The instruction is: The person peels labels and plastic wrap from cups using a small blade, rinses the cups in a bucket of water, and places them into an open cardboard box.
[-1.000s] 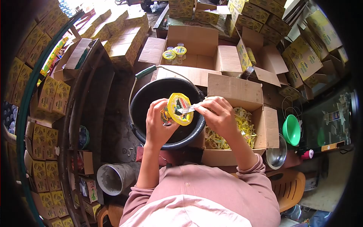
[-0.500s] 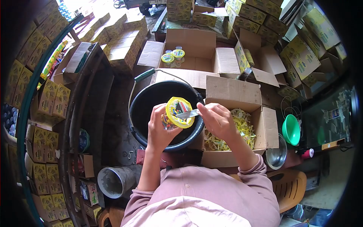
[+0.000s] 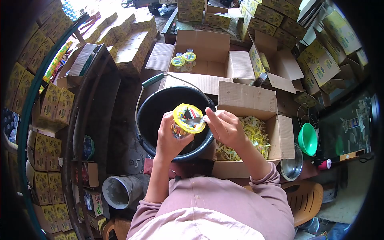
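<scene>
My left hand (image 3: pixel 165 138) is wrapped round a plastic drink cup (image 3: pixel 186 113) with a printed yellow film lid, which is tilted so the lid faces me. My right hand (image 3: pixel 226 127) grips a small knife (image 3: pixel 196 121), its metal blade lying against the cup's lid. Part of the blade tip seems to be in a dark opening in the film. Both hands are above the black bucket (image 3: pixel 145 105). Just right of the bucket, a cardboard box (image 3: pixel 247 95) holds a heap of yellow and white lid strips (image 3: pixel 256 136).
An open carton (image 3: pixel 202 42) ahead contains several lidded cups (image 3: pixel 183 58). To the right are a green bowl (image 3: pixel 307 138) and a metal basin (image 3: pixel 295 164); at lower left lies a grey pail (image 3: pixel 120 192). Stacked yellow cartons (image 3: pixel 48 172) line the left side.
The cup has tipped slightly and its lid has turned more upward. The knife blade has shifted on the lid, further in over the film. My right hand has moved slightly left and down.
</scene>
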Available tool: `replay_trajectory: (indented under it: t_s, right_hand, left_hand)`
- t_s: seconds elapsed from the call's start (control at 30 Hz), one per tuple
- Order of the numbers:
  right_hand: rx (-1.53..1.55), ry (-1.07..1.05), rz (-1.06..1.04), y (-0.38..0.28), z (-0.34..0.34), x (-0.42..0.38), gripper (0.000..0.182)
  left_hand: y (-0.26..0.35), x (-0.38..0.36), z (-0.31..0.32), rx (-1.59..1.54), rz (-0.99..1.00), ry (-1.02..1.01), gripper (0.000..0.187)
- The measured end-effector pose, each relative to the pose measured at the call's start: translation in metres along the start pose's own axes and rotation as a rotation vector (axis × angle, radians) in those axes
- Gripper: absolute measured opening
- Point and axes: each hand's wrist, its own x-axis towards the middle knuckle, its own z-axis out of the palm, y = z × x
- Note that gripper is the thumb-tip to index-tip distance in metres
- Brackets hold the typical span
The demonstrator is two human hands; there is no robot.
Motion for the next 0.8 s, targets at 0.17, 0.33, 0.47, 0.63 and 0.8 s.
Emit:
replay_trajectory:
  t_s: [0.17, 0.33, 0.47, 0.63, 0.8]
  right_hand:
    - [0.021, -0.051, 0.017, 0.003, 0.0, 0.001, 0.061]
    - [0.052, -0.033, 0.024, 0.006, 0.003, -0.003, 0.06]
    - [0.038, -0.017, -0.001, 0.007, 0.003, -0.002, 0.06]
    - [0.097, -0.011, -0.019, 0.008, 0.0, -0.001, 0.061]
    - [0.113, -0.007, -0.018, 0.006, -0.002, -0.001, 0.059]
  left_hand:
    - [0.001, -0.002, -0.001, -0.06, -0.057, -0.07, 0.056]
    - [0.01, -0.001, -0.005, -0.149, -0.148, -0.18, 0.052]
    - [0.011, -0.002, -0.007, -0.267, -0.201, -0.255, 0.052]
    - [0.007, -0.002, -0.012, -0.595, -0.345, -0.431, 0.062]
    - [-0.011, -0.006, -0.012, -0.914, -0.465, -0.689, 0.053]
